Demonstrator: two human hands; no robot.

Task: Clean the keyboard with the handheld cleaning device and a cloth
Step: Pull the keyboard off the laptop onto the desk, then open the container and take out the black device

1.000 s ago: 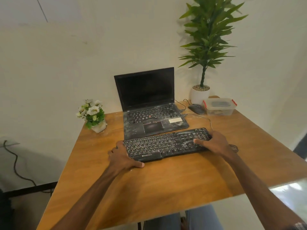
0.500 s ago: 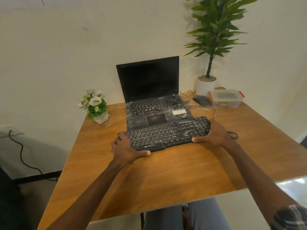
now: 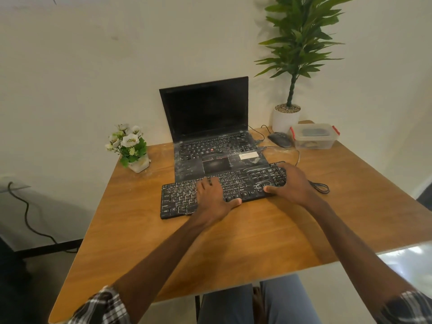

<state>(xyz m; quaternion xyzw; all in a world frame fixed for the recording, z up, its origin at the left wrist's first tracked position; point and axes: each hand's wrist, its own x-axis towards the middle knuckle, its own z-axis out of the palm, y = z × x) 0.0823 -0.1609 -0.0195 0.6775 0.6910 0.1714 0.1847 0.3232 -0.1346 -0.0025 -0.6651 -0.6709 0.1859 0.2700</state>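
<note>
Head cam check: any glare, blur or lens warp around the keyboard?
Head view: the dusty black external keyboard is evenly lit, reasonably sharp, no glare. Head view: one blown-out patch sits lower right, beyond the edge of the brown wooden table. Head view: wide-angle warp splays the table's side edges.

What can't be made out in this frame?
Head view only:
1. Keyboard middle and right end: covered by the left hand and right hand.
2. Box contents: blurred by its cloudy walls; cannot tell what lies inside.
3. Key legends: too small to read.
4. Plant top: cut off by the top edge.
</note>
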